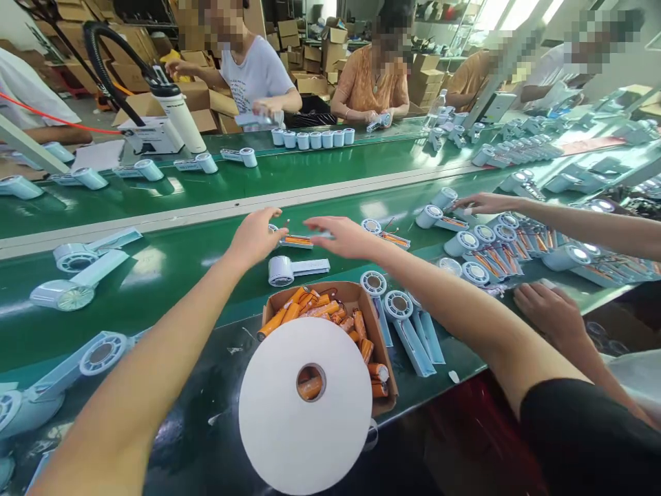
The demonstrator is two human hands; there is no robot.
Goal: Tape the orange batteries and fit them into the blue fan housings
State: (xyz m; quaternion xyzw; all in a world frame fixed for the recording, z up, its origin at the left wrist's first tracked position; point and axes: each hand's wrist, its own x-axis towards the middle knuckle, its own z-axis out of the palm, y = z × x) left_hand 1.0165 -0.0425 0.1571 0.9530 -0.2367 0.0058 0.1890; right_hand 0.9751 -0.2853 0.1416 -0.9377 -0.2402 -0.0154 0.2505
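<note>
My left hand (255,238) is over the belt, thumb and fingers apart in a curve beside a small fan casing with an orange battery (298,241) in its handle. The fingers partly cover the casing's round head. From the other side my right hand (343,235) reaches in, fingers stretched out near the handle end. Just below lies a white fan casing (281,271) with its handle pointing right. Nearest me, a large white roll (304,441) rests over a cardboard box (390,386) of orange batteries (325,306).
More open fan casings (399,304) lie right of the box. Other casings (69,293) sit on the belt (170,275) at left. A co-worker's hand (483,203) touches casings at right, near rows of battery-filled ones (490,255). Several people work across the line.
</note>
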